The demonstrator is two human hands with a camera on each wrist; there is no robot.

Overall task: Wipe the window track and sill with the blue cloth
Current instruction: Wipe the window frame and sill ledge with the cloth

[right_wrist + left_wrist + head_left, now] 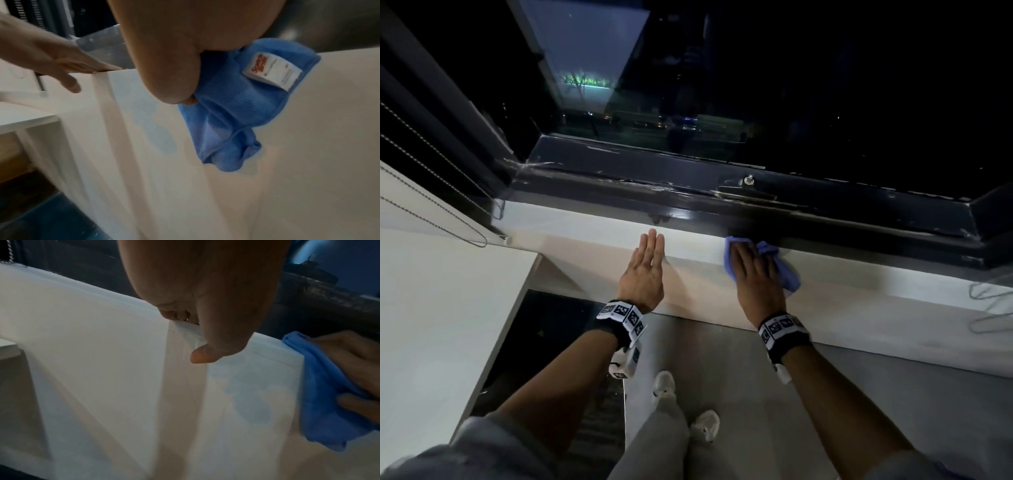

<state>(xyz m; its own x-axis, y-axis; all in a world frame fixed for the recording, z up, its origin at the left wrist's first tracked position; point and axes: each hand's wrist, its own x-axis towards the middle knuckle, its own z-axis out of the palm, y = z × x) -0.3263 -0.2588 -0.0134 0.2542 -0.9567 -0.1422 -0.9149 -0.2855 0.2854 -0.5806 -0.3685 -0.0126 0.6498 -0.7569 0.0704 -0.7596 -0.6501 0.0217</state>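
Note:
The blue cloth [786, 274] lies bunched on the white sill [585, 233], right against the dark window frame. My right hand [753, 270] lies over it with the fingers on top, and in the right wrist view the thumb of my right hand [174, 56] tucks into the cloth [236, 113], whose white label [273, 71] faces out. My left hand [650, 250] rests flat on the sill a little to the left, fingers straight, holding nothing. The dark window track [654, 181] runs behind both hands, scuffed and streaked. The left wrist view shows the cloth [320, 394] folded between fingers and thumb.
A metal stud [749, 180] sticks up from the track. Blind bead chains [431, 205] hang at the left above a white surface [431, 308]. A grey cable [989, 308] loops over the sill's right end. My feet [664, 383] stand on grey floor below.

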